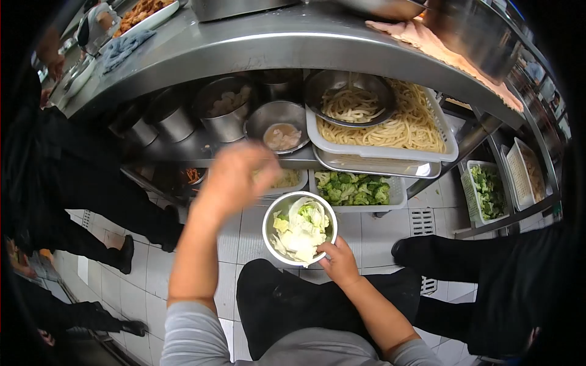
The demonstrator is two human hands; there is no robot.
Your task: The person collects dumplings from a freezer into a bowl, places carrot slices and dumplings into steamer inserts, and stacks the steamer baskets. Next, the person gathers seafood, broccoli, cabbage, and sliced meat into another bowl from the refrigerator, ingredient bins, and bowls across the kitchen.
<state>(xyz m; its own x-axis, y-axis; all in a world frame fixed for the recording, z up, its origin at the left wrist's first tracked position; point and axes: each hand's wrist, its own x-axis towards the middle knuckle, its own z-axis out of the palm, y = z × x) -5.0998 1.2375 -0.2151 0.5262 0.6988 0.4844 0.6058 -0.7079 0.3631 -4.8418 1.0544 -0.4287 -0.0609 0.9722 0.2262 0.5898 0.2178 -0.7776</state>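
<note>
My right hand [339, 262] grips the lower right rim of a round metal bowl [267, 230], with the thumb inside the edge. Chopped pale cabbage [300, 235] with some greener pieces lies in this bowl. Up and to the left, my left hand [239, 178] is raised, blurred by motion, near a metal bowl of pale meat in liquid [282, 135]; its fingers are too smeared to read. Just beyond the cabbage bowl sits a white basket of broccoli [352, 188]. Another container of shredded pale food [287, 179] is partly covered by my left hand.
A white basket [450, 146] holds thick noodles, with a noodle bowl [314, 91] on it. Metal pots [224, 125] line the shelf under a steel counter [244, 52]. Black-clad people stand left [91, 165] and right [488, 287]. More vegetable baskets [486, 190] are at the right.
</note>
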